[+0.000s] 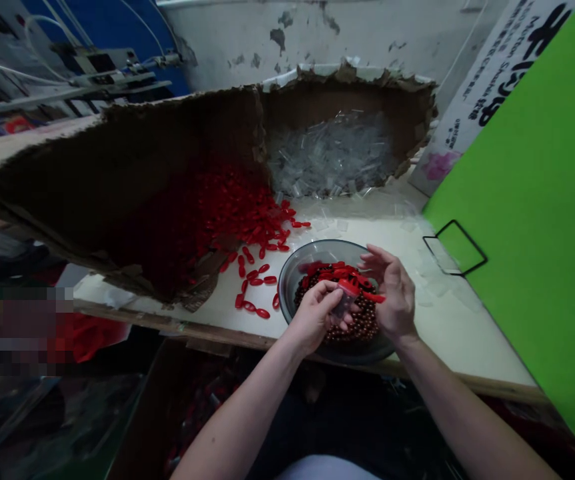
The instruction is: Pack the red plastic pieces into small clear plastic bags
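Observation:
My left hand (317, 310) is closed on a small clear plastic container (340, 307) with a red top (349, 288), above a grey bowl (291, 267). Facing it across the bowl, my right hand (392, 293) has its fingers curved and apart. A narrow red plastic piece (373, 297) reaches to the right palm; whether that hand grips it is unclear. Inside the bowl lie many brown beads (362, 327), with red plastic pieces (325, 272) on top. Both hands partly hide the bowl's contents.
A torn cardboard box (262, 120) stands behind, holding a heap of red pieces (227, 207) and clear plastic pieces (332, 153). Loose red pieces (250, 307) lie left of the bowl. At right stands a green panel (532, 220) with a black wire handle (475, 248).

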The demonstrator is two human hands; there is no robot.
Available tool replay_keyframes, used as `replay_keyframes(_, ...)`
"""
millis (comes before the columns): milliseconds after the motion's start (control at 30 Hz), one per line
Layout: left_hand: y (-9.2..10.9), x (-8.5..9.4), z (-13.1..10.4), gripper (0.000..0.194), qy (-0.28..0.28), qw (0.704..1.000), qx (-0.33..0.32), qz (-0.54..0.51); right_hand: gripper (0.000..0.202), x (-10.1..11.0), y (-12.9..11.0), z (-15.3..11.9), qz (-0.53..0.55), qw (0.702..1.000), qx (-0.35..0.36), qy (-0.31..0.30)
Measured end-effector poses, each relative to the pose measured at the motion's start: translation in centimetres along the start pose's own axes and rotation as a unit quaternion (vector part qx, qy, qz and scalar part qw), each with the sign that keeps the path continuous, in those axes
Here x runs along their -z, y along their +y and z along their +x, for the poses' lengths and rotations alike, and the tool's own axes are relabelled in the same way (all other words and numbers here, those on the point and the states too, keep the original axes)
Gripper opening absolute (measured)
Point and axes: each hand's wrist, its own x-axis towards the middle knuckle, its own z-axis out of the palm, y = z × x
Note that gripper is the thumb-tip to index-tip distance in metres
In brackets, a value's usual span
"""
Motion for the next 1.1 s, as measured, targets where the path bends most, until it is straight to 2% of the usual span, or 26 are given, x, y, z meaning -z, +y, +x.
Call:
replay_keyframes(67, 0.0, -0.1, -0.2, 0.039, -0.011, 0.999, 0.01, 0.043, 0.044, -0.1, -0.1, 1.5, 0.044, 0.999, -0.027, -0.013)
replay_keyframes(167, 0.1, -0.2, -0.3, 0.041, -0.023, 0.993, 0.028, 0.116, 0.048, -0.4, -0.1, 2.6, 0.086, 0.984, -0.095, -0.123)
replay_keyframes(267, 0.1, -0.7, -0.2, 0.039, 0.023, 0.984, -0.006, 0.179, 0.052, -1.0, -0.4, 2.3, 0.118, 0.961, -0.153, -0.197)
replay_keyframes(367, 0.3, -1.5, -0.3, 0.041, 0.077, 0.961, -0.078, 0.255, 0.052, -1.5, -1.0, 1.4, 0.169, 0.948, -0.172, -0.209)
replay_keyframes(467, 0.7, -2.3, -0.9, 0.04, 0.075, 0.933, -0.132, 0.325, 0.05, -1.6, -1.8, 0.6, 0.193, 0.944, -0.163, -0.212)
replay_keyframes(600, 1.1, -2.8, -2.0, 0.038, 0.077, 0.91, -0.144, 0.38, 0.047, -1.3, -2.1, 0.0, 0.142, 0.958, -0.135, -0.207)
replay_keyframes(767, 0.2, -2.5, -1.4, 0.037, 0.083, 0.911, -0.139, 0.379, 0.045, -1.3, -1.1, -0.3, 0.099, 0.974, -0.12, -0.164)
replay_keyframes(900, -0.1, -2.2, -0.2, 0.04, 0.084, 0.947, -0.075, 0.302, 0.05, -0.9, -0.9, 0.7, 0.104, 0.98, -0.115, -0.124)
replay_keyframes(1000, 0.8, -0.9, -0.7, 0.042, 0.144, 0.963, -0.04, 0.223, 0.062, 2.1, 0.2, 2.7, 0.072, 0.992, -0.094, -0.047)
replay_keyframes(1100, 2.5, 2.8, -3.3, 0.041, 0.272, 0.943, -0.089, 0.172, 0.055, 7.4, 3.7, 4.4, -0.07, 0.991, -0.085, 0.077)
